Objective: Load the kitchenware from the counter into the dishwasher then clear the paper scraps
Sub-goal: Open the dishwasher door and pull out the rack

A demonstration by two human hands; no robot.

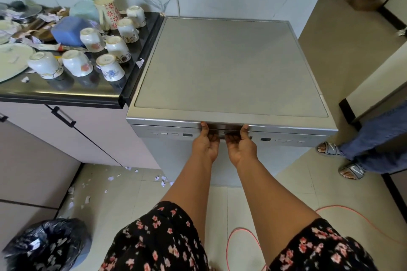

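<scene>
Nearest me, one black bin bag point(44, 246) is sitting on the floor at my left, presumably waiting for the paper scraps point(164, 180) that are lying scattered over the tiles ahead of it, too many and too small for me to count. I'm reaching both arms forward. The left hand point(206, 142) and right hand point(241, 143) are turned palm-up side by side, fingers hooking under the door handle point(224, 128) with thumbs pressing on its lip, so both are clasping it. I'm reading that underhand hold as the set-up for pulling the door down, since the dishwasher point(231, 68) is sitting closed. Beyond, on the counter point(66, 91) to its left, the kitchenware is waiting. I'm counting seven small cups point(110, 68) standing upside down, one tall flowered mug point(108, 13), one blue tub point(69, 29) and at least one plate point(12, 59), with more scraps lying among them.
</scene>
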